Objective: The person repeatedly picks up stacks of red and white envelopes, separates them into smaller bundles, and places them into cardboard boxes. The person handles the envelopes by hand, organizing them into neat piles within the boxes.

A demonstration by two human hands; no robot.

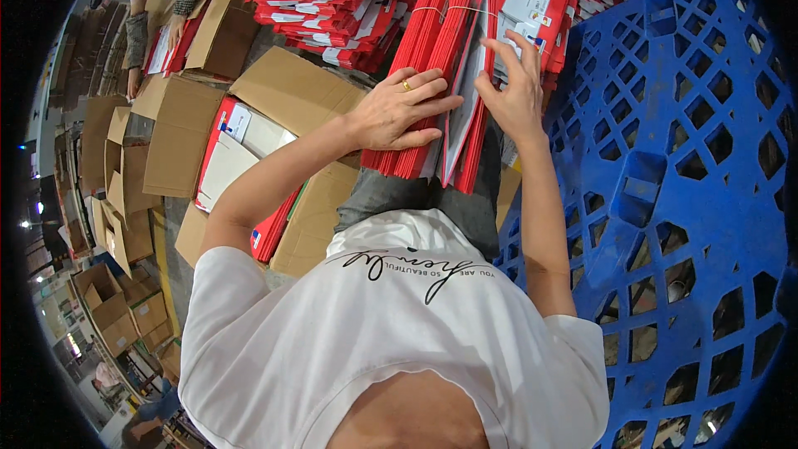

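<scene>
In front of me, over my lap, bundles of flat red-and-white card pieces (431, 43) stand on edge, with thin pale bands round their far ends. My left hand (406, 110) rests on the left bundle, fingers stretched and slightly spread, a ring on one of them. A gap shows a white face (462, 120) between the bundles. At the right of this gap, my right hand (515, 87) touches the narrower red bundle (475, 145); its thumb and fingers are apart. Whether the card pieces are folders or folded boxes, I cannot tell.
A large blue plastic pallet (640, 187) stands along my right. To the left is an open cardboard box (291, 87) with red-and-white pieces inside. Tall red stacks (324, 12) rise beyond my hands. Another person's hands (174, 33) work at a box, far left.
</scene>
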